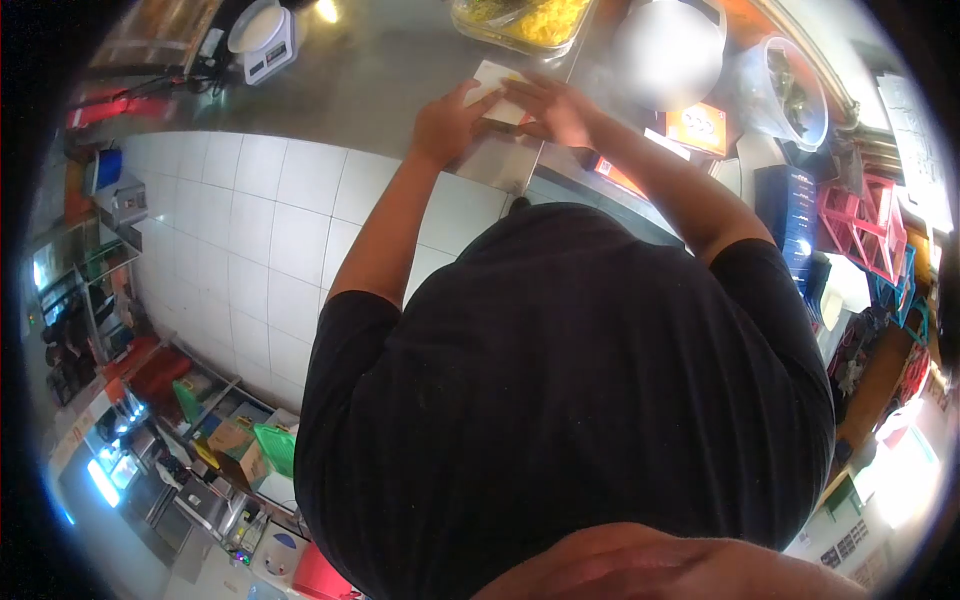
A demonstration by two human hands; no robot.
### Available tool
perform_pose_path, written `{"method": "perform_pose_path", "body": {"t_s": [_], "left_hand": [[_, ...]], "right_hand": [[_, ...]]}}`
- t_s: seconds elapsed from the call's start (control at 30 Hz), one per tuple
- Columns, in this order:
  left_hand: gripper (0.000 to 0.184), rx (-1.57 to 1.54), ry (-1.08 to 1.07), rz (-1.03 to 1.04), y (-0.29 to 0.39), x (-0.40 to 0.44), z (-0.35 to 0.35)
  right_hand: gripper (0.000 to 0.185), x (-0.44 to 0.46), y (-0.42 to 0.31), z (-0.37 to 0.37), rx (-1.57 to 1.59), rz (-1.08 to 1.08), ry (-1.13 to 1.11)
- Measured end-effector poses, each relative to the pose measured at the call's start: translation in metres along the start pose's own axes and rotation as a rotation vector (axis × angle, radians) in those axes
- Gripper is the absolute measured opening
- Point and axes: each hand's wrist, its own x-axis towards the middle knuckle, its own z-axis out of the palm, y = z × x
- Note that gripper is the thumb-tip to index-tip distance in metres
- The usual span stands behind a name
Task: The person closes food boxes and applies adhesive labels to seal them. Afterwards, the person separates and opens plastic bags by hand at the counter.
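Both hands meet at a small flat white piece (pixel 490 76), like a card or a folded box, at the near edge of the metal counter. My left hand (pixel 447 122) grips its left side, with thumb and fingers closed at the edge. From the right, my right hand (pixel 558 110) reaches across it, its fingers laid over the top and curled at the near side. The fingers cover much of the piece, so its exact kind does not show. Just beyond the hands sits a clear tray (pixel 535 45) of yellow food, with a plastic bag in it.
A white kitchen scale (pixel 268 55) with a bowl on top stands at the back left of the steel counter (pixel 370 70). To the right are a white round container (pixel 672 52), an orange box (pixel 698 128) and a clear plastic tub (pixel 785 95). White floor tiles (pixel 270 220) lie below.
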Motion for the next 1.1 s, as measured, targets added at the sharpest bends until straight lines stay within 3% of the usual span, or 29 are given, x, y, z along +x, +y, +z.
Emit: {"method": "perform_pose_path", "body": {"t_s": [0.13, 0.23, 0.33, 0.43, 0.53, 0.73, 1.1], "left_hand": [[0.060, -0.123, 0.060, -0.032, 0.015, 0.001, -0.009], [0.074, -0.097, 0.179, 0.018, 0.022, 0.002, -0.003], [0.080, 0.027, 0.257, -0.033, 0.036, 0.001, 0.000], [0.088, -0.017, 0.189, -0.111, 0.047, -0.003, -0.005], [0.095, -0.131, 0.165, -0.110, 0.045, -0.002, 0.002], [0.092, -0.146, 0.094, -0.042, 0.036, -0.004, 0.002], [0.076, -0.142, 0.153, 0.053, 0.027, -0.004, 0.007]], "right_hand": [[0.079, 0.000, -0.007, -0.010, -0.102, 0.012, -0.116], [0.081, -0.005, -0.017, -0.016, -0.133, 0.023, -0.081], [0.072, 0.002, -0.026, -0.036, -0.002, 0.151, -0.359], [0.067, 0.002, -0.009, -0.029, 0.017, -0.057, -0.321], [0.067, -0.004, -0.004, -0.031, 0.190, -0.021, -0.207], [0.072, -0.004, 0.003, -0.035, 0.214, -0.138, -0.165], [0.058, -0.003, -0.005, -0.028, 0.067, -0.131, -0.035]]}}
